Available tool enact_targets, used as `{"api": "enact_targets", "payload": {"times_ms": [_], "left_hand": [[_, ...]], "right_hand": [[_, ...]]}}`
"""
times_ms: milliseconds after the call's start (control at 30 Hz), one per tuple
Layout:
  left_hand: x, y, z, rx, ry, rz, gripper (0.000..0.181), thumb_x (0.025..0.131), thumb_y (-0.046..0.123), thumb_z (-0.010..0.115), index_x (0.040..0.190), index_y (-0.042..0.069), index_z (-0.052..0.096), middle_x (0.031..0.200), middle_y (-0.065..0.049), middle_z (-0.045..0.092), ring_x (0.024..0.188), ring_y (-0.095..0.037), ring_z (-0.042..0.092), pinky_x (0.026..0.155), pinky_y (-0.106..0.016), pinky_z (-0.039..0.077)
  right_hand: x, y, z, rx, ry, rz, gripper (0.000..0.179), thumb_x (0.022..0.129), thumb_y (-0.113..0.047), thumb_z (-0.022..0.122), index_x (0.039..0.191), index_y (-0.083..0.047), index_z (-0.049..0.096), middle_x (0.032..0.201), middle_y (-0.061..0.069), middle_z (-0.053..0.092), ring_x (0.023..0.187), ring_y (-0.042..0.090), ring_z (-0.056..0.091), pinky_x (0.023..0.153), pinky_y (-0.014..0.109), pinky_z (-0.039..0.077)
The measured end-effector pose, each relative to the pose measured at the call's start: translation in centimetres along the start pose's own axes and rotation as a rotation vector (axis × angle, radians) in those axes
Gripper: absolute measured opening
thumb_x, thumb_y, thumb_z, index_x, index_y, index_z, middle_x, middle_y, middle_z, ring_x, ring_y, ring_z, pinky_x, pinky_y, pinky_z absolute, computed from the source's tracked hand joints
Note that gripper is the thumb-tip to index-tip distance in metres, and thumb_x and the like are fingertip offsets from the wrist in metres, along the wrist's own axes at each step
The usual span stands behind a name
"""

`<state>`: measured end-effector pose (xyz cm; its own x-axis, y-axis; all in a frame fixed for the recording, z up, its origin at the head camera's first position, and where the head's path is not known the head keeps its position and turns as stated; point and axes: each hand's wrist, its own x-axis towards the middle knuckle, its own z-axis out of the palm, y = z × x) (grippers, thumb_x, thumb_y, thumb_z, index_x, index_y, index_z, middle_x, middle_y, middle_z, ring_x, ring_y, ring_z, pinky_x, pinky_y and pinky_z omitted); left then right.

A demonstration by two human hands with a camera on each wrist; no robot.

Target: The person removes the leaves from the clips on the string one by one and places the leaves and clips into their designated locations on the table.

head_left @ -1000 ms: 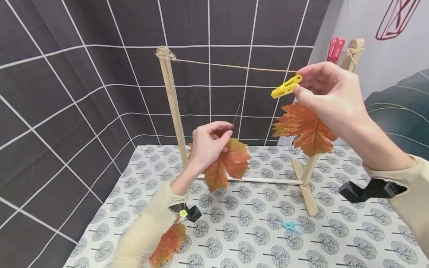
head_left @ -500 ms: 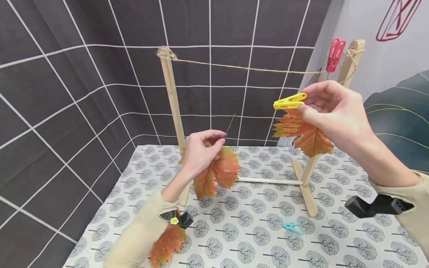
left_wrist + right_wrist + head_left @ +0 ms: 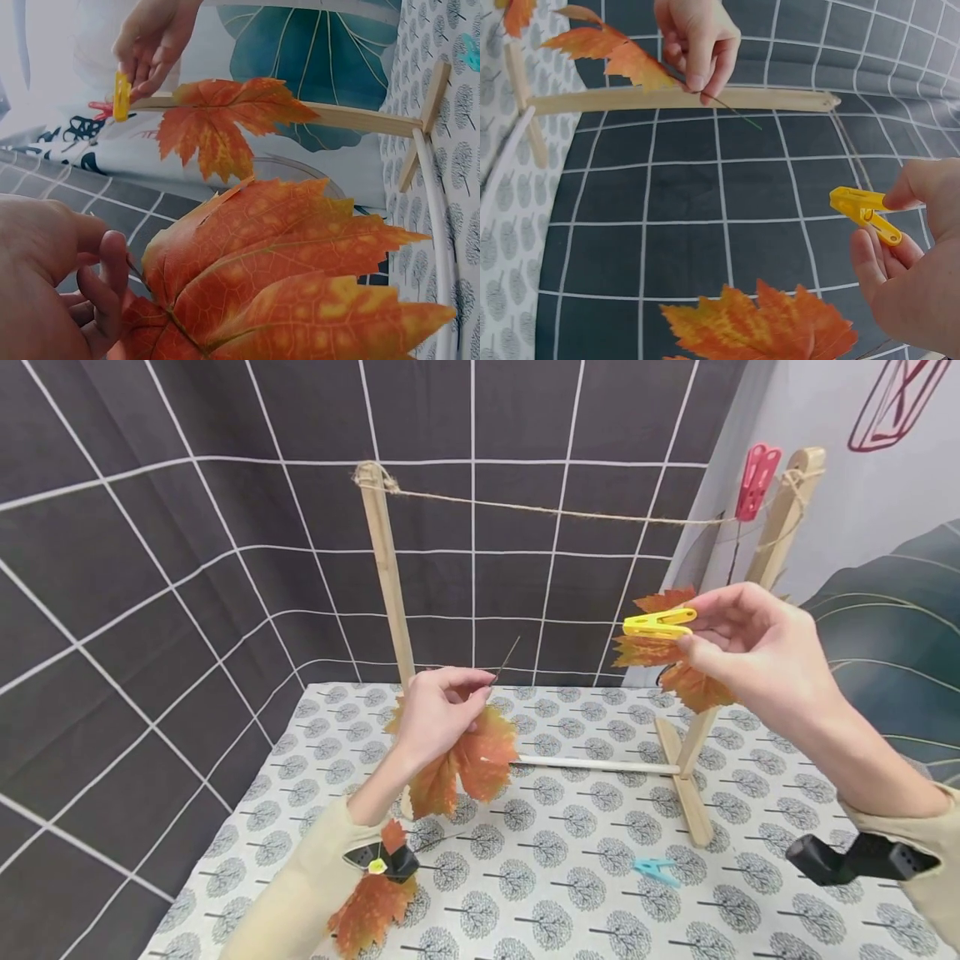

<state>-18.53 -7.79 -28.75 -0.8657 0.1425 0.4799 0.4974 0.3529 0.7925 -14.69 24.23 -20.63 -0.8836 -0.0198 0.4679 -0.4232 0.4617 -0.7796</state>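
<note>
My left hand [image 3: 444, 710] pinches the thin stem of an orange artificial maple leaf [image 3: 483, 756], whose blade hangs below the fingers; in the left wrist view this leaf [image 3: 247, 277] fills the lower right. Over at the right, my right hand [image 3: 772, 639] holds a yellow clothespin [image 3: 658, 624] between thumb and fingers by its handle ends. Behind that hand hangs another maple leaf [image 3: 697, 685], its stem held on the twine [image 3: 555, 512] by a red clothespin [image 3: 757, 482]. The yellow clothespin is below the twine and apart from it.
Two wooden posts, the left post [image 3: 386, 568] and the right post [image 3: 780, 527], carry the twine and are joined low by a white rod [image 3: 592, 765]. A light-blue clothespin [image 3: 657, 871] and another leaf [image 3: 372, 910] lie on the tree-patterned tablecloth [image 3: 555, 893].
My right hand has come down from the twine with the yellow clothespin, uncovering the red clothespin. The left hand has moved down and left with its leaf.
</note>
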Motion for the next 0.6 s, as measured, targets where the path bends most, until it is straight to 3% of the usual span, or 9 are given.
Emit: {"api": "enact_targets", "payload": {"times_ms": [333,467,600], "left_hand": [[-1.4,-1.1,-1.1,0.103,-0.039,0.01,0.018,0.085,0.0,0.072,0.099,0.005,0.08,0.089,-0.004,0.074,0.051,-0.011,0.059,0.045,-0.024,0.048],[-1.8,-1.4,-1.8,0.149,-0.073,-0.021,0.017,0.084,0.0,0.074,0.098,0.006,0.08,0.095,-0.005,0.075,0.055,-0.01,0.058,0.046,-0.024,0.047],[-2.0,-1.8,-2.4,0.204,-0.099,-0.01,0.018,0.083,0.0,0.075,0.098,0.008,0.081,0.094,-0.004,0.075,0.057,-0.01,0.057,0.046,-0.023,0.042]], "right_hand": [[-1.9,1.9,0.2,-0.049,-0.014,0.087,0.029,0.089,0.0,0.07,0.115,-0.007,0.06,0.096,-0.013,0.071,0.083,0.004,0.067,0.071,0.012,0.052],[-2.6,2.8,0.2,-0.007,-0.021,0.101,0.029,0.088,0.004,0.071,0.112,-0.008,0.061,0.097,-0.013,0.071,0.085,0.001,0.068,0.074,0.011,0.052],[-3.3,3.9,0.0,0.079,-0.039,0.081,0.032,0.086,0.01,0.069,0.11,-0.01,0.061,0.101,-0.01,0.069,0.089,0.0,0.067,0.078,0.011,0.051]]}}
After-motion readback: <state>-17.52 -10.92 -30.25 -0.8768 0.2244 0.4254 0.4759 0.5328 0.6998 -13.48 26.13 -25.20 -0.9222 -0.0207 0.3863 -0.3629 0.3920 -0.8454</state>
